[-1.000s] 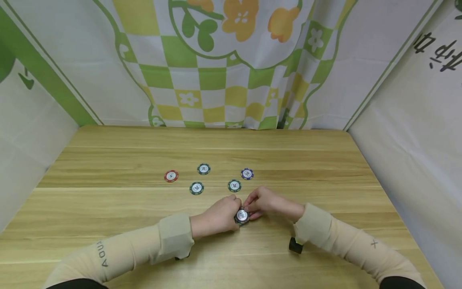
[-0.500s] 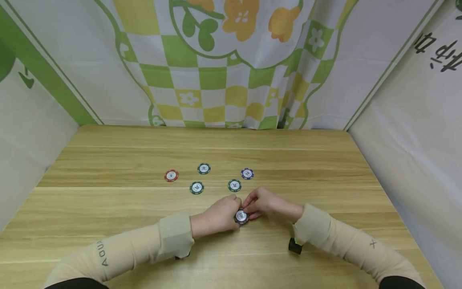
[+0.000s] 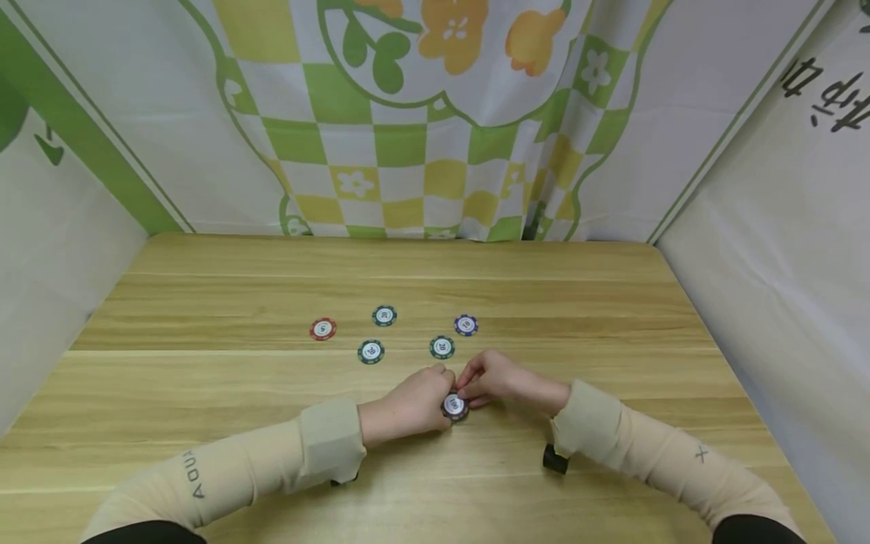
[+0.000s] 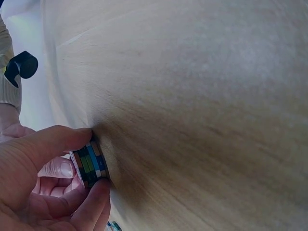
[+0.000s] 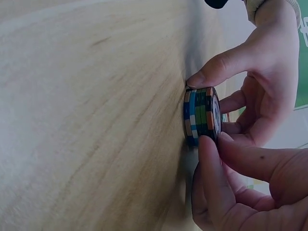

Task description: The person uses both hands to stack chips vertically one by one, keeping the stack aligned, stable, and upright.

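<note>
A short stack of poker chips [image 3: 455, 406], topped by a black chip marked 100, stands on the table near its front middle. My left hand [image 3: 416, 404] grips the stack's sides between thumb and fingers. From the other side, the thumb and finger of my right hand [image 3: 501, 381] pinch the rim at the black top chip. In the right wrist view the stack [image 5: 196, 117] shows blue, green and black edges lying flush. The left wrist view also has the stack [image 4: 89, 166] between both hands.
Several single chips lie flat beyond the hands: a red one [image 3: 322, 329], a blue one [image 3: 466, 325] and green ones such as the nearest [image 3: 442, 347]. A checked curtain [image 3: 421, 174] hangs behind the wooden table [image 3: 204, 302].
The stack's top chip shifted slightly left early on, and its edge now sits more evenly over the chips beneath. Both hands keep their hold almost in place.
</note>
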{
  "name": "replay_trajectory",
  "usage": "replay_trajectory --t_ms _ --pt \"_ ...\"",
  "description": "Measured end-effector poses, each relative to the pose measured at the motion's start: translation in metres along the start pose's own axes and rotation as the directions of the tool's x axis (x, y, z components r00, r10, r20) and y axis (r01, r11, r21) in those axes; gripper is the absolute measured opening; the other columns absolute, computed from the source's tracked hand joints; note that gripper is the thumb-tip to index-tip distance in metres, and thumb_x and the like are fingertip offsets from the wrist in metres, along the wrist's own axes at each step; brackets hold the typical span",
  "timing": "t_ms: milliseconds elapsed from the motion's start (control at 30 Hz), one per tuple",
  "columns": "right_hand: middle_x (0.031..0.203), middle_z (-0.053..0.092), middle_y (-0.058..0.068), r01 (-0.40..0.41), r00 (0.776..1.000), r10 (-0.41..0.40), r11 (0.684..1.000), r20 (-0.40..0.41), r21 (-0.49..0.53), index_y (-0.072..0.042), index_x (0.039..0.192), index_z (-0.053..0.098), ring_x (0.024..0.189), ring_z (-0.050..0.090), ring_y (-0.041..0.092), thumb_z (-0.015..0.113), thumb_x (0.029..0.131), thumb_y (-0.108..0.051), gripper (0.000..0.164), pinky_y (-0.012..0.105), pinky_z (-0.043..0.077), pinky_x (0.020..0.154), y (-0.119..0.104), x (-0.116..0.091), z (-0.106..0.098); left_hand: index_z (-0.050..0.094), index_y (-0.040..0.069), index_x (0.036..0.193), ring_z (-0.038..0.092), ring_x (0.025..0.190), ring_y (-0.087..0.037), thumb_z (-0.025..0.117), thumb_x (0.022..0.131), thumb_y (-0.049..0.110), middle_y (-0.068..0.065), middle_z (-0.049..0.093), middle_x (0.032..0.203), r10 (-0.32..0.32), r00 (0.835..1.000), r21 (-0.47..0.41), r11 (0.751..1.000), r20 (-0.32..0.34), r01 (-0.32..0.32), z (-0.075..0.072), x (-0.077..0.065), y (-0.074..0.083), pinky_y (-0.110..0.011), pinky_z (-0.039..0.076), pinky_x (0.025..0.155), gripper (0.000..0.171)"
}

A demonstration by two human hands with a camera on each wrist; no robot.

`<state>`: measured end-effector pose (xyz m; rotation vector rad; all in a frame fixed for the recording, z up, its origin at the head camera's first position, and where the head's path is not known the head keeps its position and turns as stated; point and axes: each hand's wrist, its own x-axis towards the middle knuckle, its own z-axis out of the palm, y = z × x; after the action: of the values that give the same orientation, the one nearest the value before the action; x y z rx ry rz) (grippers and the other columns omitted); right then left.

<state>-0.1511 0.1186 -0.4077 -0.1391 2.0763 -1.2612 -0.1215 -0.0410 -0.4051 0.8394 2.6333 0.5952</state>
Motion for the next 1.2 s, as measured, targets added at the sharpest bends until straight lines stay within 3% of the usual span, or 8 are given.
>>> replay_trajectory --t_ms 233,400,700,1200 --pt "0.075 0.064 0.009 0.052 0.998 -0.050 0.989 0.024 -0.142 0.008 0.088 0.062 0.064 0.058 0.010 0.064 0.078 0.006 0.011 0.026 0.052 0.062 -0.005 0.000 -0.007 0.056 0.002 0.091 0.048 0.073 -0.012 0.076 0.062 0.009 -0.002 0.050 0.082 0.008 1.000 -0.003 1.000 -0.005 -0.008 0.000 0.000 -0.001 -0.023 0.043 0.064 0.036" --pt "0.074 0.063 0.006 0.110 0.994 -0.111 0.948 0.011 -0.299 0.004 0.085 0.063 0.065 0.055 0.011 0.066 0.077 0.002 0.009 0.023 0.047 0.063 -0.013 0.000 -0.017 0.057 0.003 0.090 0.049 0.074 -0.012 0.076 0.062 0.009 -0.002 0.050 0.082 0.005 1.000 -0.001 1.000 -0.005 -0.005 0.001 0.001 -0.002 -0.023 0.044 0.066 0.035" --pt "0.073 0.063 0.004 0.146 0.978 -0.200 0.863 -0.062 -0.483 0.000 0.084 0.065 0.064 0.056 0.011 0.070 0.074 -0.002 0.012 0.021 0.046 0.061 -0.026 0.006 -0.028 0.057 0.002 0.092 0.050 0.074 -0.012 0.076 0.063 0.010 -0.002 0.051 0.083 -0.011 1.000 -0.003 1.000 0.005 0.011 0.001 0.001 -0.001 -0.023 0.045 0.066 0.035" --pt "0.077 0.063 0.004 0.124 0.959 -0.247 0.810 -0.141 -0.574 0.001 0.090 0.065 0.068 0.055 0.012 0.070 0.078 -0.008 0.016 0.024 0.045 0.063 -0.044 0.016 -0.035 0.057 0.003 0.090 0.050 0.074 -0.012 0.077 0.062 0.009 -0.002 0.051 0.083 0.001 1.000 -0.005 1.000 -0.002 -0.001 0.001 0.001 -0.002 -0.023 0.045 0.067 0.035"
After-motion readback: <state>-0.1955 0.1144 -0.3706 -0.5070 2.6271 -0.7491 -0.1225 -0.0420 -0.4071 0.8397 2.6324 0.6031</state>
